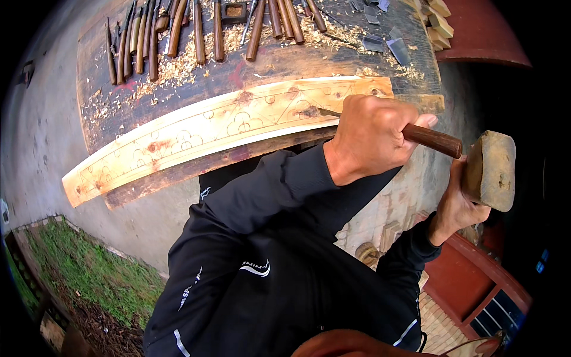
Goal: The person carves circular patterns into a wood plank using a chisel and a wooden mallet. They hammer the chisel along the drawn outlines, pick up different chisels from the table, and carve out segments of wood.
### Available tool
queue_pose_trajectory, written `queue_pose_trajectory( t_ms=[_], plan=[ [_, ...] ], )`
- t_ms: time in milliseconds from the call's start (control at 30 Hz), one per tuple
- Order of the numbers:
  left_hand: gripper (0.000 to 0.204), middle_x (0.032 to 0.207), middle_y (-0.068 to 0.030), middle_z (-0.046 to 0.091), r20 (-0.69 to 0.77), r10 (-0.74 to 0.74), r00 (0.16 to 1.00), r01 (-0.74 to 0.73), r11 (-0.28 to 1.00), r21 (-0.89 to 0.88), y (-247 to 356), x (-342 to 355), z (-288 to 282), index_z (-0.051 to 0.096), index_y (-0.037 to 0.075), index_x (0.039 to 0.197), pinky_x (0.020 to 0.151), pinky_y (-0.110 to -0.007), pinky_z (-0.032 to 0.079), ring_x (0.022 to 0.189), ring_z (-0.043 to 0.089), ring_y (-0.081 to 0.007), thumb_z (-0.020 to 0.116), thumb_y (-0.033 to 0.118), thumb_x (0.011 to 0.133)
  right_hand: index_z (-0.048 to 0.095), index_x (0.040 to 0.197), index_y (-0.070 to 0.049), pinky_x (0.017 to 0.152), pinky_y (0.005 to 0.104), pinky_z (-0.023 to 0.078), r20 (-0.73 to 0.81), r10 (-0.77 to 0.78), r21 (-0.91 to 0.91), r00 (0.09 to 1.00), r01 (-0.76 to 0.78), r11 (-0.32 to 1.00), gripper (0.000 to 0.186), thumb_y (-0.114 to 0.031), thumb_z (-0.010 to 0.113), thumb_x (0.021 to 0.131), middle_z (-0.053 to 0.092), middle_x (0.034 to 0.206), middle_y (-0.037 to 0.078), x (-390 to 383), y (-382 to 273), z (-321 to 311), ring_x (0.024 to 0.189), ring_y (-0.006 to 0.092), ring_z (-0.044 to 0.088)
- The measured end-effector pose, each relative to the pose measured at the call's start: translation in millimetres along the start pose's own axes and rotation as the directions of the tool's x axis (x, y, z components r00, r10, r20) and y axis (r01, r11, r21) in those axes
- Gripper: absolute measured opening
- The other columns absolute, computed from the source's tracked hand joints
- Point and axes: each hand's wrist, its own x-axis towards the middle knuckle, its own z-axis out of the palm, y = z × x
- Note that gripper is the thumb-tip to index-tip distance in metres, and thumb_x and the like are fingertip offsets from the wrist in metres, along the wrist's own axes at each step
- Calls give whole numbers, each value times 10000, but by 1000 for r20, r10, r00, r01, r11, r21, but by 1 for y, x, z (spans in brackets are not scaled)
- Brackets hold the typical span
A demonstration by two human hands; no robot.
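Observation:
My left hand (372, 134) is wrapped round the dark wooden handle of a carving chisel (437, 141), with the thumb lying along it. The thin metal blade points left, its tip at a dark knot on a long pale wooden board (205, 131). Pencilled curves, circles and flower shapes cover that board. To the right and lower, my right hand (457, 205) grips a blocky wooden mallet (498, 172), which is apart from the chisel's handle end. The mallet hides part of the fingers.
Beyond the board, the dark worktable (238, 72) bears several wooden-handled carving tools (256, 30), scattered shavings (178, 70) and grey sheet pieces (399, 51). A small square container (234, 12) stands among the tools. Wood blocks (439, 24) are stacked at far right; grass (83, 268) lies lower left.

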Motion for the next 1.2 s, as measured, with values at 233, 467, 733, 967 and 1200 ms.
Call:
queue_pose_trajectory(
  t_ms=[233, 467, 733, 967, 1200],
  plan=[
    [343, 526, -140, 449, -173, -57, 983, 43, 996, -82, -11, 11, -1, 550, 42, 620, 430, -355, 352, 437, 452, -323, 789, 92, 861, 554, 1292, 73, 851, 366, 585, -129, 38, 527, 991, 36, 849, 442, 53, 707, 878, 660, 1162, 189, 55, 0, -26, 945, 243, 675],
    [229, 541, -143, 512, -67, -43, 997, 43, 999, -8, -9, 7, -10, 599, 50, 647, 449, -331, 403, 459, 516, -331, 778, 49, 790, 693, 1213, 2, 897, 358, 547, 176, -148, -1, 973, 151, 989, 390, 24, 727, 825, 702, 1207, 155, 56, -34, 18, 1003, 240, 705],
    [117, 538, -129, 535, 83, -12, 996, 22, 991, -129, -15, 3, -10, 679, 60, 662, 462, -367, 427, 480, 558, -332, 780, 88, 714, 663, 1317, -32, 923, 313, 558, 263, -135, -48, 955, 152, 987, 519, 35, 797, 819, 751, 1173, 90, 46, -39, 30, 1039, 165, 721],
    [337, 507, -129, 490, -11, -43, 999, 43, 998, -39, -8, 3, -6, 590, 57, 582, 412, -362, 349, 450, 520, -331, 800, 162, 824, 650, 1221, 69, 925, 324, 587, 112, 77, 56, 991, -83, 995, 407, 43, 812, 848, 739, 1133, 141, 41, -25, 17, 995, 187, 715],
    [430, 512, -119, 467, -189, 10, 982, -4, 999, 36, -8, 9, 6, 506, 65, 577, 411, -386, 332, 430, 481, -323, 795, 172, 877, 670, 1183, 70, 880, 307, 573, 76, 64, 158, 995, -75, 985, 403, 65, 827, 812, 742, 1094, 130, 43, -28, 16, 942, 170, 701]
  ],
)
